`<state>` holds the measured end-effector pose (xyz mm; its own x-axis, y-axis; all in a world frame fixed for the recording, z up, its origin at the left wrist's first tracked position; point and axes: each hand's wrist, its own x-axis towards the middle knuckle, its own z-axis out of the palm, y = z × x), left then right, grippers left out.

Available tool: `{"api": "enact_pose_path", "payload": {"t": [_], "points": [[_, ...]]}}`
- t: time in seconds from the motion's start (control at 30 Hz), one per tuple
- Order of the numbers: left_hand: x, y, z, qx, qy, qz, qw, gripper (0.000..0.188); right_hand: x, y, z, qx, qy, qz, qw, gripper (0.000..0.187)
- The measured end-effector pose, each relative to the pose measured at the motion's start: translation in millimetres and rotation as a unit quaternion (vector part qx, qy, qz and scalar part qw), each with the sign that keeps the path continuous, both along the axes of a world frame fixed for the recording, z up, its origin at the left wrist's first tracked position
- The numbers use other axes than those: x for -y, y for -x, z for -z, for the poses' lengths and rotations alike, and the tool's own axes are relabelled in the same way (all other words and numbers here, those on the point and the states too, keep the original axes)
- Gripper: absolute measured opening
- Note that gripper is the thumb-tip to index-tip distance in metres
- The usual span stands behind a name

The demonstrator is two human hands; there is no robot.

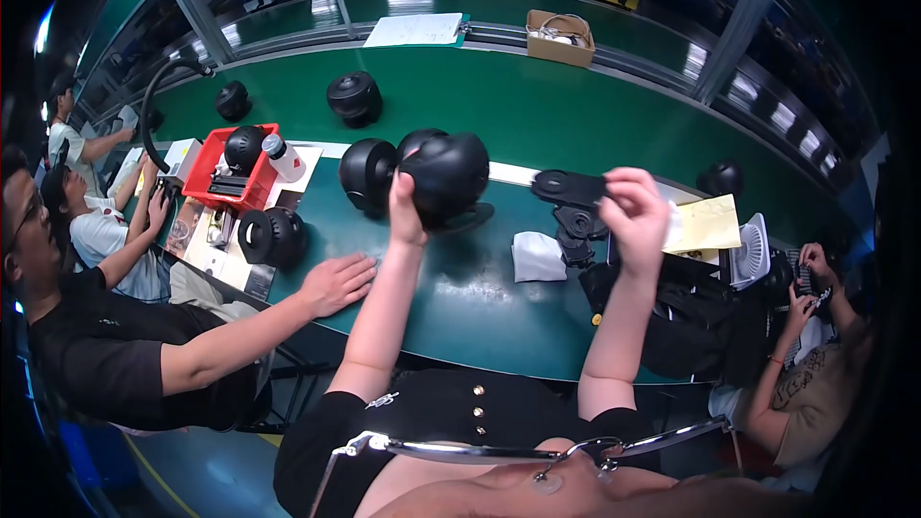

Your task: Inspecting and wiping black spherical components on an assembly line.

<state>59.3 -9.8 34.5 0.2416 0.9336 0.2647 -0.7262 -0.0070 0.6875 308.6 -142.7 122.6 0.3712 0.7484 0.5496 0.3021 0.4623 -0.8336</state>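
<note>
My left hand [408, 216] is wrapped round a black rounded fan-like housing [449, 173], raised above the green table, its thumb up along the near side. Just left of that stands another black round housing [368, 176]. My right hand [635, 219] is lifted on the right with fingers curled into a pinch; anything between the fingertips is too small to make out. By those fingertips is a flat black oblong part [568, 188], and whether they touch it I cannot tell. Black base-like parts [579, 226] and a folded white cloth [539, 257] lie below it.
A co-worker's hand [341, 284] rests on the table at left. Beyond it are a black housing [272, 236], a red bin [200, 176] and a white bottle [283, 158]. At right lie yellow paper [708, 224], a white grille [751, 249] and a black bag [696, 321].
</note>
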Motion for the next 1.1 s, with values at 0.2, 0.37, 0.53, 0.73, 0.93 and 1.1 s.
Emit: {"api": "enact_pose_path", "payload": {"t": [0.2,0.37,0.53,0.73,0.93,1.1], "points": [[5.1,-0.8,-1.4,-0.049,-0.015,-0.005,0.999,0.078,-10.2,12.6,7.6,0.018,0.028,-0.017,0.999,0.010],[12.8,-11.2,10.5,-0.048,0.066,0.102,0.991,0.073,-40.1,53.6,38.5,0.140,0.039,-0.068,0.987,0.022],[27.0,-6.7,-11.1,-0.023,0.231,0.334,0.914,0.087,-58.5,34.8,53.3,-0.092,0.055,-0.215,0.971,0.089],[45.1,-23.1,-19.5,-0.248,-0.118,0.011,0.962,0.114,-63.5,55.2,89.0,-0.485,0.118,-0.377,0.780,0.072],[66.4,-34.6,-29.3,-0.381,-0.361,-0.259,0.811,0.098,-62.5,59.0,102.9,-0.466,0.086,-0.411,0.778,0.076],[68.5,-34.7,-29.4,-0.365,-0.398,-0.276,0.795,0.095,-62.8,62.7,109.6,-0.458,0.031,-0.441,0.772,0.077]]}}
